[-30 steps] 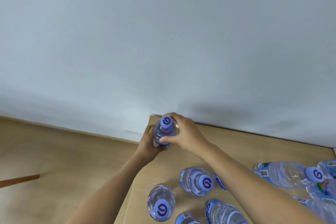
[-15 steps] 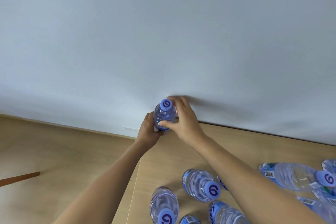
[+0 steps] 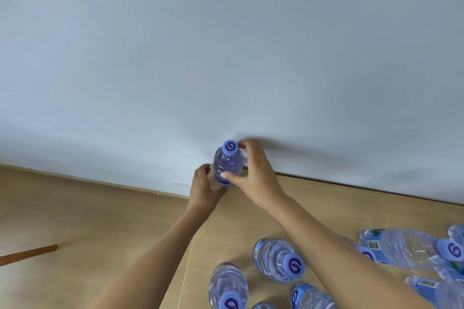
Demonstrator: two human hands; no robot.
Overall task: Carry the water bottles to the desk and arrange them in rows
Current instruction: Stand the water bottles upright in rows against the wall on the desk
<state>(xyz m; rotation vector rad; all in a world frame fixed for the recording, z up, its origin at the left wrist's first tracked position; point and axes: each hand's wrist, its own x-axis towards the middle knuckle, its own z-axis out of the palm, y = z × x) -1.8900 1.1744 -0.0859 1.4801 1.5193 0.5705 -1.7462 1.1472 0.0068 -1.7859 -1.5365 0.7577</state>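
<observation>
A clear water bottle with a blue cap (image 3: 228, 162) stands upright at the far left corner of the wooden desk (image 3: 324, 204), close to the wall. My right hand (image 3: 253, 174) wraps around its right side, thumb on the front and a fingertip by the cap. My left hand (image 3: 203, 187) sits at its lower left with the fingers slightly off the bottle. Several more bottles stand upright nearer to me (image 3: 278, 259), (image 3: 228, 286). Others lie on their sides at the right (image 3: 401, 248).
A pale wall (image 3: 226, 57) rises directly behind the desk. To the left is wooden floor (image 3: 75, 221) with a brown stick-like piece (image 3: 27, 254) on it. The desk's left edge (image 3: 187, 266) runs below my left forearm.
The bottle has moved back toward the wall into the desk's corner. My left hand has loosened from the bottle's side; my right hand still holds it.
</observation>
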